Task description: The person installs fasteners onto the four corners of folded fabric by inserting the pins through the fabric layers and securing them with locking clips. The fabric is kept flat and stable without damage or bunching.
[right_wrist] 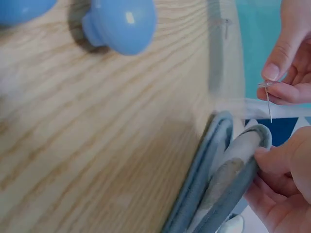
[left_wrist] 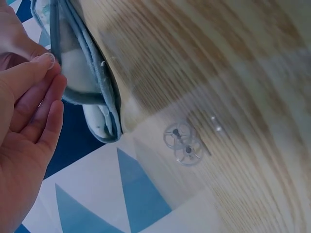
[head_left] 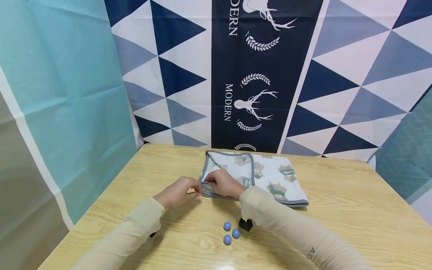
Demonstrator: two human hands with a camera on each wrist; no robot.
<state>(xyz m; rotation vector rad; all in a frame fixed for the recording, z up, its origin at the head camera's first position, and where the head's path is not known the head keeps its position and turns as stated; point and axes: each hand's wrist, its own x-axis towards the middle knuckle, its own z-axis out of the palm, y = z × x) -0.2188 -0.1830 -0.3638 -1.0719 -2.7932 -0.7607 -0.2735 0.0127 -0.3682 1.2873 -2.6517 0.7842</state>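
Note:
My left hand (head_left: 182,191) pinches a pin with a small clear disc head (right_wrist: 265,84) between thumb and fingertips. Its thin shaft points down toward the cloth in the right wrist view. My right hand (head_left: 224,183) grips the corner of a folded white blanket (head_left: 285,176) with grey edging and an animal print, thumb on one side and fingers on the other. That edge is lifted and rolled over in the right wrist view. Both hands meet at the blanket's near left corner, the pin just beside the edging (right_wrist: 265,136).
Three blue mushroom-shaped knobs (head_left: 236,233) lie on the wooden table (head_left: 182,243) nearer the body, beside the right forearm. Two clear discs with pins (left_wrist: 188,149) lie on the wood to the left. A patterned curtain (head_left: 182,75) hangs behind the table.

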